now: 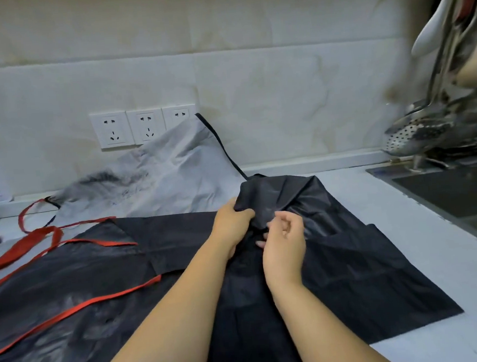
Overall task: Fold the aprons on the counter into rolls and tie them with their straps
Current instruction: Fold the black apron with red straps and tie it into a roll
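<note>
Black shiny cloth fills the middle: a plain black glossy apron (353,271) lies spread on the pale grey counter (400,225), with its top end bunched up and lifted. The left hand (232,224) grips that bunched top edge, thumb clamped over the fold. The right hand (283,243) sits just beside it over the same apron, fingers curled in tight. Whether it has cloth or a strap pinched, I cannot tell.

Left of the plain apron, meeting its edge, a black apron with red trim (55,295) lies flat, and its red straps (33,241) trail off further left. Behind the plain apron, a pale grey apron with dark edging (173,171) is crumpled against the cream marbled wall (310,89) and covers part of the three white sockets (144,125). Right of the plain apron, a dark sink (455,192) is set into the counter. Above the sink, a steel perforated skimmer (410,135) hangs among other blurred utensils.
</note>
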`<state>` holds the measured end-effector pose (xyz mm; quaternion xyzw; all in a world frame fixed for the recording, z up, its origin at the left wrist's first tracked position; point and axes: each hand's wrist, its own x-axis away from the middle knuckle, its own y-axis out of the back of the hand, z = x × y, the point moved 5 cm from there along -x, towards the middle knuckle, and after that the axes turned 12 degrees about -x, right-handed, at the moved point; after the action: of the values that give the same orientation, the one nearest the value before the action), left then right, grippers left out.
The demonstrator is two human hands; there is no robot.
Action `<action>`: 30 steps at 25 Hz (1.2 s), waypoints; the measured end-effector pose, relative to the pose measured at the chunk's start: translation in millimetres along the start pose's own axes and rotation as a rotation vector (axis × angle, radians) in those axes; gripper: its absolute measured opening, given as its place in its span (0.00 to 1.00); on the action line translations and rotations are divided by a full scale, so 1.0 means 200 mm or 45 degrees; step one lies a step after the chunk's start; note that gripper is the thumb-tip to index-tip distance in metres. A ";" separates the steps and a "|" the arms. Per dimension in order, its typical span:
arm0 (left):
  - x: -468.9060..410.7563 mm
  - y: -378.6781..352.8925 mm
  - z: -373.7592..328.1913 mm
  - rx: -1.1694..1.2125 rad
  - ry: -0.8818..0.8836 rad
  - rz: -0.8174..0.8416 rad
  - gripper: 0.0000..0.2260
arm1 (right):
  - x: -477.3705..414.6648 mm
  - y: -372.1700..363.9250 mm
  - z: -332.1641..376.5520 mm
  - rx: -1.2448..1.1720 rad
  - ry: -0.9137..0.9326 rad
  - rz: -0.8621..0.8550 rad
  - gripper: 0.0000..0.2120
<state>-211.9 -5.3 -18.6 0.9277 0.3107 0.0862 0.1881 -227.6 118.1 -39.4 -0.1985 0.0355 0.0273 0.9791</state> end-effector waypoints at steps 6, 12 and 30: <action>0.13 -0.12 0.00 -0.265 -0.622 0.074 0.23 | -0.40 0.21 0.05 -0.072 -0.187 -0.215 0.12; 0.15 -0.24 -0.02 -0.637 -0.762 0.388 0.17 | -0.75 0.32 0.32 0.312 -0.220 -0.091 0.23; 0.03 -0.19 0.10 -1.156 -0.265 0.047 0.28 | -0.83 0.35 0.45 -0.020 -0.274 -0.250 0.09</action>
<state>-222.3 20.6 -51.2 0.7607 0.2043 0.1233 0.6036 -392.6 210.7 29.3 -0.2046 -0.0895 -0.0474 0.9736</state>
